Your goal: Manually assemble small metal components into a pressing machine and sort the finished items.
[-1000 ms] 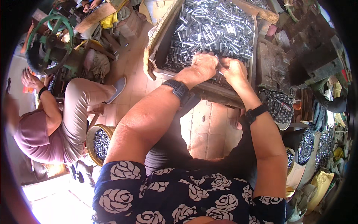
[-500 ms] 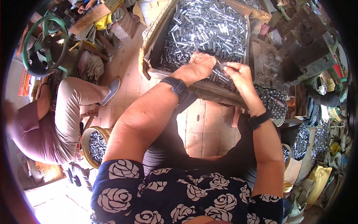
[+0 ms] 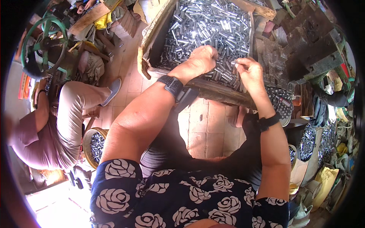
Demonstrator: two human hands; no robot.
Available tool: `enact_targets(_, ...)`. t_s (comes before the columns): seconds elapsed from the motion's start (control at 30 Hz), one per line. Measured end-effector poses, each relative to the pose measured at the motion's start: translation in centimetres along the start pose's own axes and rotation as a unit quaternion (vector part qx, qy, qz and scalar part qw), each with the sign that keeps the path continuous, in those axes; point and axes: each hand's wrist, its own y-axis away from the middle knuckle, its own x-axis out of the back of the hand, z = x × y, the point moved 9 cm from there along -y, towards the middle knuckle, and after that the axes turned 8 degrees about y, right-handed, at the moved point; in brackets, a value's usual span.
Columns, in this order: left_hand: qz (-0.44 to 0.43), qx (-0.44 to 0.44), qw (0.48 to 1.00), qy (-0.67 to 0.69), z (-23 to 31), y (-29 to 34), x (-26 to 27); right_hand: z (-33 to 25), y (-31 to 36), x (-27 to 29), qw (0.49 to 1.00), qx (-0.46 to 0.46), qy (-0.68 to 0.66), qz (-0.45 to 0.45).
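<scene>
A wooden tray [image 3: 159,71] full of short, shiny metal tubes [image 3: 207,28] lies in front of me. Over its near part my left hand [image 3: 203,60] is curled closed, knuckles up; what its fingers hold, if anything, is hidden. To the right, near the tray's right side, my right hand [image 3: 250,72] pinches a small metal tube [image 3: 233,62] between thumb and fingertips. The two hands are apart, with loose tubes showing between them.
A round tub [image 3: 88,150] of metal pieces stands at left, beside a seated person [image 3: 70,117]. Heavy dark metal blocks [image 3: 311,41] flank the tray at right. More containers of metal pieces [image 3: 307,144] stand at lower right. A green handwheel [image 3: 45,43] rises far left.
My hands have drawn apart: the left shifted slightly left and up, the right moved to the right with a tube in its fingertips. The seated person's arm has moved too.
</scene>
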Motion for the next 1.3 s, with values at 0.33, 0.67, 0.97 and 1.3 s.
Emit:
enact_targets(0.33,0.018,0.113,0.854,0.508,1.0,1.1,0.0,-0.5,1.0,0.2,0.943,-0.085,-0.322,-0.021)
enact_targets(0.67,0.028,0.102,0.810,0.577,2.1,1.3,-0.3,-1.2,1.3,1.3,0.930,-0.107,-0.352,0.005)
enact_targets(0.97,0.050,0.055,0.787,0.613,3.0,1.0,-0.5,-1.5,1.7,1.5,0.911,-0.125,-0.393,0.015)
enact_targets(1.3,-0.038,0.048,0.804,0.592,5.0,1.4,-1.5,-0.4,2.3,0.4,0.823,-0.214,-0.525,-0.034)
